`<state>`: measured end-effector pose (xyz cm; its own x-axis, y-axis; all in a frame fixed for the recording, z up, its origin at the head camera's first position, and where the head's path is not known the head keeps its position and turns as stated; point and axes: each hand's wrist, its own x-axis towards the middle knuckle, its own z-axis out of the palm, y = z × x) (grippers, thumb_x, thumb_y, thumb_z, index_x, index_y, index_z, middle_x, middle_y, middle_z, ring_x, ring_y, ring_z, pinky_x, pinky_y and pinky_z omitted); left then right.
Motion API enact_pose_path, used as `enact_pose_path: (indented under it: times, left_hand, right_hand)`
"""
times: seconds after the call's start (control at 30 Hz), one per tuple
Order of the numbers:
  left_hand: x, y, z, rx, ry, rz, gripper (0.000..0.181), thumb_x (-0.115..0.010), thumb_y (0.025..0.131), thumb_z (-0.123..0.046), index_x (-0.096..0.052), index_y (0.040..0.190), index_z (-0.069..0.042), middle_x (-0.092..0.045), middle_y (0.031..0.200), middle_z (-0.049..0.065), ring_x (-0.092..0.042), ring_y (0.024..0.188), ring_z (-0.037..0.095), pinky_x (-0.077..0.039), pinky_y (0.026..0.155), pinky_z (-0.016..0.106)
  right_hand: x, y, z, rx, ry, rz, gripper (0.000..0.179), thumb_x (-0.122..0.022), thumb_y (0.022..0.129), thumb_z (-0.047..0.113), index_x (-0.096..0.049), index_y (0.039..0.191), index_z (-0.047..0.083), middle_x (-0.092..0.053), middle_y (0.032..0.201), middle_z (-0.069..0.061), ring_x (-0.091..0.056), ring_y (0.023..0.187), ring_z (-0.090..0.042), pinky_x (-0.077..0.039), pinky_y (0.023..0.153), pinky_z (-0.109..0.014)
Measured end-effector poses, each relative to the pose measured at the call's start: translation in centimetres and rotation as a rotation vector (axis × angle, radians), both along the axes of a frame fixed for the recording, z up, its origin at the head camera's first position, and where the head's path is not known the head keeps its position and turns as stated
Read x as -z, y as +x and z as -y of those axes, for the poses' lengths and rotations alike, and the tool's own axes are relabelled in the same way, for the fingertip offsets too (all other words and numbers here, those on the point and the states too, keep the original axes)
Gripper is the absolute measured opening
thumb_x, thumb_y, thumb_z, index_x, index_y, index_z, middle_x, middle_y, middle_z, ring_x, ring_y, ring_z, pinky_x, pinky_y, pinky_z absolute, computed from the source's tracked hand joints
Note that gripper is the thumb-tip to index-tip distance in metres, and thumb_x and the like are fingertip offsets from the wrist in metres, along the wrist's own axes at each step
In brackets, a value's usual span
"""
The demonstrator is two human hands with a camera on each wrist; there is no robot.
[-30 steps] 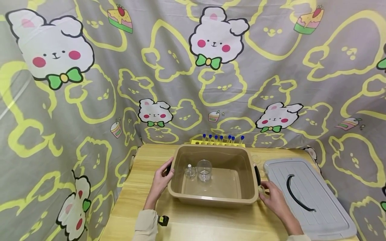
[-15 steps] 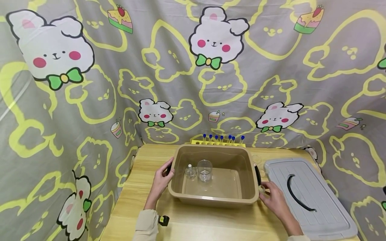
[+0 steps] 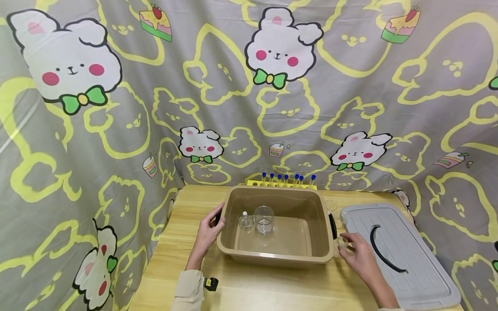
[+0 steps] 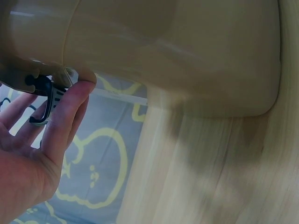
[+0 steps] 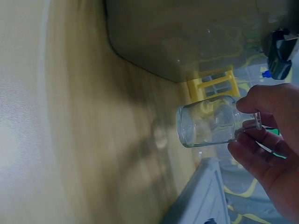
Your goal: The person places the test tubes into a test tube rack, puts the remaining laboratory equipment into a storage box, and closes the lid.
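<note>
A brown plastic storage bin [image 3: 272, 258] stands on the table. At its left end, my left hand [image 3: 210, 229] holds the rim by the black handle [image 4: 44, 93], thumb and fingers around it. Off the bin's right end, my right hand [image 3: 358, 255] pinches a small clear glass bottle [image 5: 208, 122] by its neck. In the right wrist view the bottle's flat base points away from the fingers, above the table. Inside the bin, a small glass vessel with a white top [image 3: 245, 220] sits beside a larger round clear glass vessel [image 3: 264, 222].
A grey lid [image 3: 408, 255] with a black handle lies at the right. Behind the bin is a yellow rack [image 3: 254, 184] of blue-capped tubes [image 3: 285, 178]. Clear glassware [image 3: 331, 205] stands between bin and lid. A printed curtain [image 3: 292, 108] encloses the table.
My right hand has moved slightly right with the glass bottle, away from the bin's black latch. The left hand and the bin have stayed in place.
</note>
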<state>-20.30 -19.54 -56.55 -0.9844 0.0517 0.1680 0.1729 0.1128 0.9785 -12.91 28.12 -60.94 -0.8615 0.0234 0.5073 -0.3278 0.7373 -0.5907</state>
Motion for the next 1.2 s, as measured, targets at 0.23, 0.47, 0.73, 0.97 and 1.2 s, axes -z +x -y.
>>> enact_pose_path:
  times: [0.23,0.47,0.73,0.97,1.2]
  left_hand:
    - [0.0,-0.1,0.0,0.010,0.015,-0.013,0.050,-0.062,0.099,0.002,-0.057,0.147,-0.009,-0.050,0.153,0.012,-0.050,0.135,0.032,-0.052,0.092,0.018]
    - [0.1,0.0,0.0,0.002,0.014,-0.002,0.050,-0.061,0.099,0.004,-0.057,0.147,-0.008,-0.049,0.154,0.015,-0.051,0.132,0.035,-0.053,0.088,0.018]
    - [-0.9,0.3,-0.2,0.010,0.006,-0.006,0.050,-0.058,0.098,0.009,-0.052,0.148,0.002,-0.045,0.154,0.024,-0.049,0.132,0.041,-0.053,0.087,0.017]
    - [-3.1,1.2,-0.5,0.031,0.007,-0.014,0.049,-0.059,0.098,0.009,-0.051,0.146,0.006,-0.047,0.152,0.025,-0.051,0.130,0.040,-0.054,0.086,0.019]
    - [-3.1,1.2,-0.6,0.026,0.011,-0.010,0.050,-0.058,0.098,0.009,-0.051,0.147,0.005,-0.046,0.153,0.024,-0.051,0.131,0.041,-0.054,0.086,0.019]
  right_hand:
    - [-1.4,0.2,-0.5,0.025,-0.002,-0.025,0.041,-0.079,0.066,-0.016,-0.071,0.105,-0.007,-0.066,0.096,-0.015,-0.063,0.083,-0.031,-0.057,0.068,-0.016]
    - [-3.4,0.4,-0.9,0.031,0.006,0.001,0.041,-0.078,0.071,-0.015,-0.070,0.111,-0.008,-0.064,0.103,-0.017,-0.065,0.088,-0.035,-0.049,0.075,-0.004]
    - [-5.7,0.5,-1.1,0.062,0.014,-0.008,0.041,-0.078,0.075,-0.010,-0.070,0.114,-0.005,-0.063,0.105,-0.013,-0.063,0.091,-0.027,-0.048,0.076,-0.003]
    - [-7.5,0.4,-1.2,0.068,0.024,-0.039,0.042,-0.078,0.076,-0.009,-0.069,0.117,-0.005,-0.062,0.105,-0.015,-0.065,0.086,-0.030,-0.044,0.078,0.001]
    - [-8.8,0.3,-1.1,0.075,0.020,-0.084,0.040,-0.078,0.075,-0.008,-0.071,0.115,-0.005,-0.064,0.103,-0.015,-0.058,0.088,-0.001,-0.044,0.078,0.000]
